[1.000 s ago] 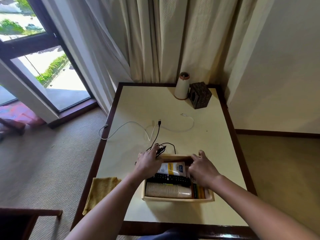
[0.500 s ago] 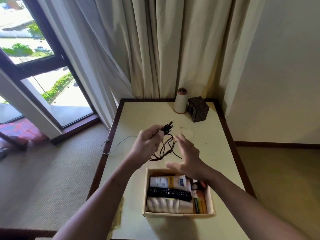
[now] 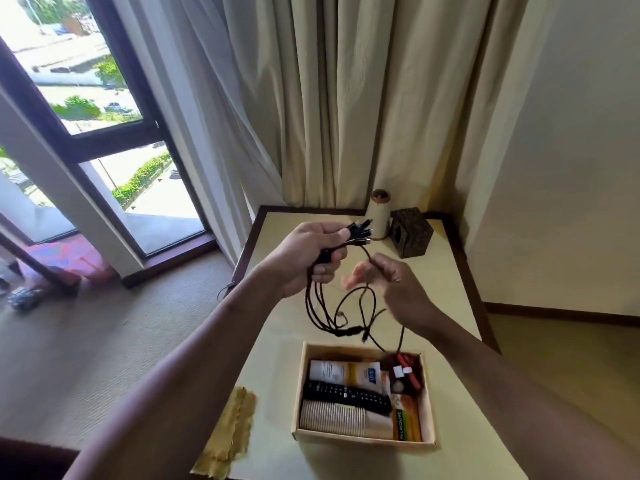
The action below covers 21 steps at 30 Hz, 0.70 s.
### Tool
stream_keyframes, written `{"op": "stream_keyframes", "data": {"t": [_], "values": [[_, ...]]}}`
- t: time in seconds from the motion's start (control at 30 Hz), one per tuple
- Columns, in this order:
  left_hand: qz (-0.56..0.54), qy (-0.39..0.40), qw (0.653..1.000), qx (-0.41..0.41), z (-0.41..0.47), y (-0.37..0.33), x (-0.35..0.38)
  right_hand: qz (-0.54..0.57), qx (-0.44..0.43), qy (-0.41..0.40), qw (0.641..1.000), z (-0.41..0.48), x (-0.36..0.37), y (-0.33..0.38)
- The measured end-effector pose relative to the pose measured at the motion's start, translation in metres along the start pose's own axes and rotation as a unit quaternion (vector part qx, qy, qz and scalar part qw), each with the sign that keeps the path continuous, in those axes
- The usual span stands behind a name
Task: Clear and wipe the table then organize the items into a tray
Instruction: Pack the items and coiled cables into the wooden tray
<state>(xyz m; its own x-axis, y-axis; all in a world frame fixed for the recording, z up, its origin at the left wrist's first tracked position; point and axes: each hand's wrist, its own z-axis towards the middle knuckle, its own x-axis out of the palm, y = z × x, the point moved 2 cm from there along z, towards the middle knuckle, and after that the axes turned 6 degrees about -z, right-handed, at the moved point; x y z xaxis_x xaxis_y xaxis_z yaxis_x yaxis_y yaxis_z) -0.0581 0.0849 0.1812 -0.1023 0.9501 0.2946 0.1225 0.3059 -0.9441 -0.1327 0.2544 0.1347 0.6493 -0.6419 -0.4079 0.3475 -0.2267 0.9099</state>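
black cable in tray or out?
Out. Left hand grips the black cable midair, right hand holds a strand; loops hang near the tray.

The one head camera looks forward and down, from above the near edge of the table (image 3: 450, 299).

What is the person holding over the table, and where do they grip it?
A black cable bundle. The left hand grips it just below the plug ends, loops hanging down; the blurred right hand seems to pinch one strand.
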Motion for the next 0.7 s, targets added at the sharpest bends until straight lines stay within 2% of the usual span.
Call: {"op": "stream_keyframes", "data": {"t": [0.07, 0.1, 0.2, 0.27, 0.33, 0.4, 0.47, 0.53, 0.57, 0.6, 0.63, 0.7], "values": [[0.063, -0.073, 0.995, 0.017, -0.001, 0.005, -0.014, 0.031, 0.013, -0.054, 0.998, 0.001, -0.012, -0.002], [0.070, -0.084, 0.994, 0.017, -0.002, 0.009, -0.022, 0.048, 0.016, -0.082, 0.995, 0.002, -0.019, -0.003], [0.081, -0.050, 0.995, 0.001, -0.009, 0.025, -0.039, 0.093, 0.027, -0.154, 0.983, 0.008, -0.041, -0.006], [0.067, -0.059, 0.996, -0.001, -0.009, 0.033, -0.040, 0.077, 0.026, -0.155, 0.985, 0.012, -0.048, -0.005], [-0.002, -0.068, 0.998, 0.007, -0.005, 0.036, -0.034, -0.004, 0.032, -0.082, 0.996, 0.013, -0.043, -0.007], [-0.064, -0.060, 0.996, 0.027, 0.000, 0.032, -0.024, -0.121, 0.068, -0.022, 0.990, 0.013, -0.030, -0.020], [-0.097, -0.075, 0.992, 0.032, 0.005, 0.026, -0.016, -0.230, 0.074, -0.083, 0.967, 0.003, -0.017, -0.028], [-0.139, -0.093, 0.986, 0.027, 0.009, 0.021, -0.011, -0.293, -0.032, -0.202, 0.934, -0.013, -0.006, -0.026], [-0.163, -0.094, 0.982, 0.025, 0.010, 0.019, -0.010, -0.317, -0.098, -0.220, 0.917, -0.022, -0.001, -0.027], [-0.184, -0.090, 0.978, 0.027, 0.012, 0.016, -0.009, -0.341, -0.139, -0.196, 0.909, -0.029, 0.006, -0.031], [-0.202, -0.086, 0.975, 0.030, 0.013, 0.013, -0.008, -0.363, -0.145, -0.138, 0.910, -0.033, 0.013, -0.033], [-0.234, -0.078, 0.969, 0.031, 0.014, 0.006, -0.005, -0.402, -0.090, -0.019, 0.911, -0.037, 0.027, -0.039]]}}
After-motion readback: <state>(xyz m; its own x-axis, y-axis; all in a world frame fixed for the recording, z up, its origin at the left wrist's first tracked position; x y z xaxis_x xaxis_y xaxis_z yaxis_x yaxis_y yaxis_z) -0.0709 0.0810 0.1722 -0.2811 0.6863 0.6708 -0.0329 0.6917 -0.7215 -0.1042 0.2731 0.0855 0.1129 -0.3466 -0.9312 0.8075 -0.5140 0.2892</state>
